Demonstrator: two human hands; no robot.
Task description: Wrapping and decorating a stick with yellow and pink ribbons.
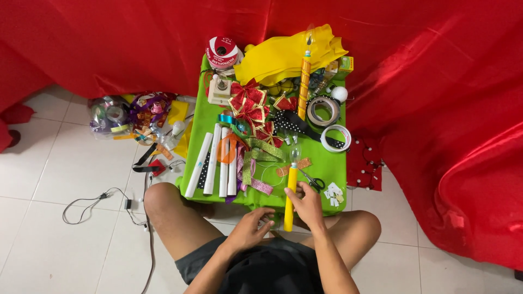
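A yellow candle-shaped lamp (290, 188) with a clear bulb at its top lies across the near edge of the green-covered table (327, 163). My right hand (308, 207) is closed around the lamp's yellow body near the lower end. My left hand (251, 226) is beside the lamp's bottom end, fingers curled toward it, touching or almost touching it. A second, longer yellow lamp (304, 87) lies at the back of the table.
White paper rolls (215, 160), glitter ribbons (256, 163), red bows (248, 106), tape rolls (324, 111), scissors (313, 181) and yellow cloth (289, 51) crowd the table. A bag of ribbon spools (128, 117) and a cable (98, 198) lie on the tiled floor left. Red fabric surrounds everything.
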